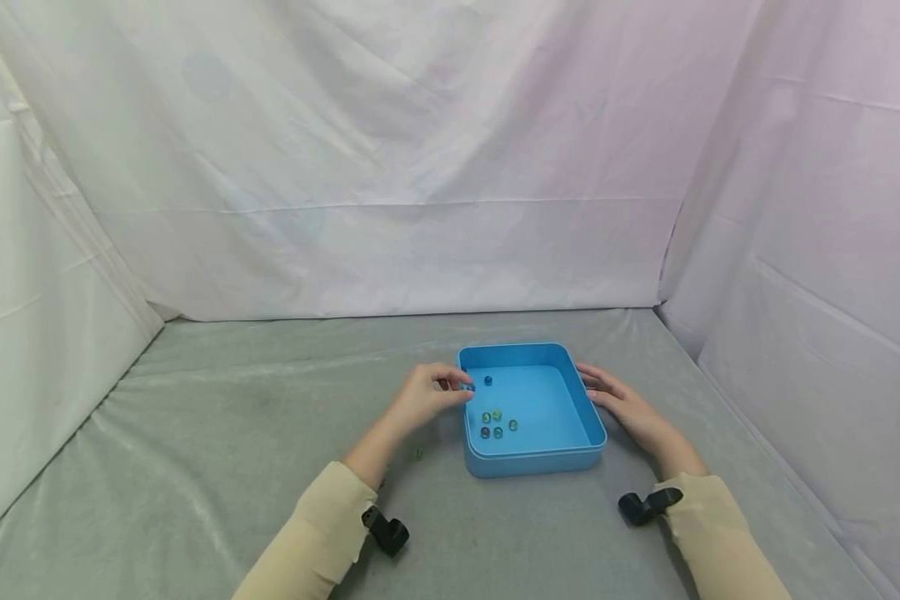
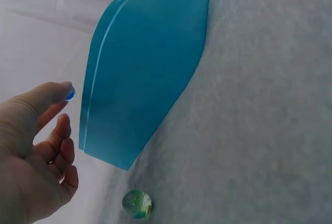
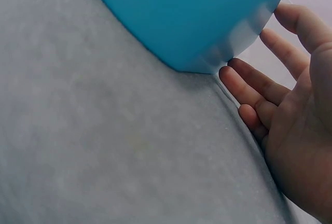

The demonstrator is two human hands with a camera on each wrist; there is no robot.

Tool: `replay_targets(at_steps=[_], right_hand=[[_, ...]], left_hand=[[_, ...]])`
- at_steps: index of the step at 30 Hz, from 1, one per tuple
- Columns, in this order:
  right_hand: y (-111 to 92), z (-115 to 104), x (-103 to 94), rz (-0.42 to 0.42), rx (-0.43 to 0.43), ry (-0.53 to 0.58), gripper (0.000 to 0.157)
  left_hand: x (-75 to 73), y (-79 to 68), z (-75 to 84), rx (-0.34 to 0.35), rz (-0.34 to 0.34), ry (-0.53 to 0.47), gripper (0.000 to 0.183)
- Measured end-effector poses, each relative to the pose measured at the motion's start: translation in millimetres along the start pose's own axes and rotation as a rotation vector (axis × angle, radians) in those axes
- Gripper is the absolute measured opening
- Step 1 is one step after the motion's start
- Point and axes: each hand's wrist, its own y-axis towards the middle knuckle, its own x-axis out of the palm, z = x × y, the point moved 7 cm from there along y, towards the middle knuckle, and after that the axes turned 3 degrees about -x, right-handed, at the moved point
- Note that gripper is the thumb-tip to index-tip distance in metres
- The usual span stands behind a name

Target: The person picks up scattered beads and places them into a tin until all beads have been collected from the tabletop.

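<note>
The left hand (image 1: 422, 397) pinches a blue marble (image 2: 70, 95) at the left rim of the blue box (image 1: 536, 464), nearer the tabletop's (image 1: 255, 417) right edge; the right hand's (image 1: 633, 417) spread fingers touch its right wall. Inside, five marbles (image 1: 497, 415) cluster toward the near-left corner, a dark blue marble (image 1: 488, 380) toward the far-left. The left wall separates them from a green marble (image 2: 137, 204) outside; white curtains (image 1: 420, 167) hang along the far edge.

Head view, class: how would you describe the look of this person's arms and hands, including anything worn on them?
The left sleeve and right sleeve are plain pale beige, ending short of the hands. At each cuff sits a small black device with a rounded end, one left, one right. The left hand and right hand wear no gloves. No cables are visible.
</note>
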Motion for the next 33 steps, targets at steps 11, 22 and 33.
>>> replay_targets(at_steps=[11,22,33], right_hand=[[-0.8,1.1,-2.2,-0.001,-0.019,-0.004,0.058],[-1.1,0.5,-1.9,-0.010,-0.023,-0.005,0.057],[-0.1,-1.1,-1.7,0.003,-0.019,0.008,0.057]], left_hand=[[7.7,11.0,6.0,0.014,-0.004,-0.009,0.016],[14.9,21.9,7.6,-0.015,0.011,-0.003,0.014],[16.0,25.2,-1.5,-0.045,0.019,-0.005,0.013]])
